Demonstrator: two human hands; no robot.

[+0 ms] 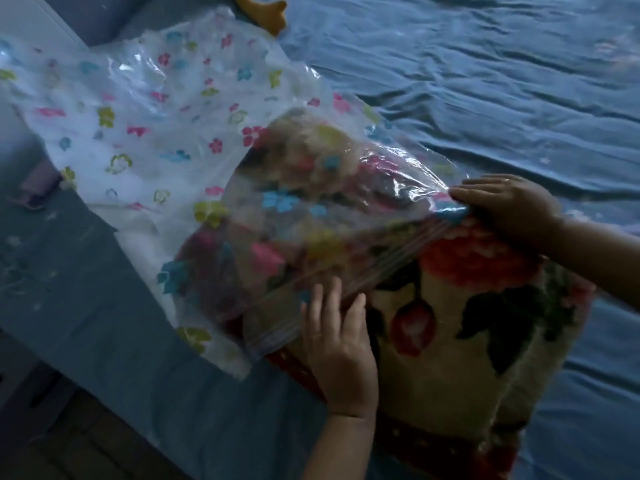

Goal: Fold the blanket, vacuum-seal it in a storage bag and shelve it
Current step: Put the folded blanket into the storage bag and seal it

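Left side: a small purple item (38, 188) lies just beside the storage bag (156, 116), whose empty closed end spreads toward the far left. The near-left edge of the bed (173, 393) runs diagonally under the bag, with the floor (52, 445) below. Risk 1: the slick plastic overhangs that edge, and a hard push could send bag and load sliding off. Centre: the left hand (337, 344) lies on the bag's mouth strip at the near side, fingers straight and slightly apart, pressing flat; no pinch shows. The folded blanket (450, 341) is about half inside, its far-left portion under the plastic and its near-right portion still bare on the bed. Risk 2: the mouth looks tight across the blanket, so forcing it could strain the seal strip or bunch the fold. Risk 3: pile caught in the strip would probably stop a clean seal and let air back in. Right side: the right hand (509, 209) grips the far corner of the mouth, fingers together and curled over the plastic. Beyond it the bed is open sheet, rumpled, the best room for working. A yellow soft toy (263, 12) sits at the far edge, well apart.
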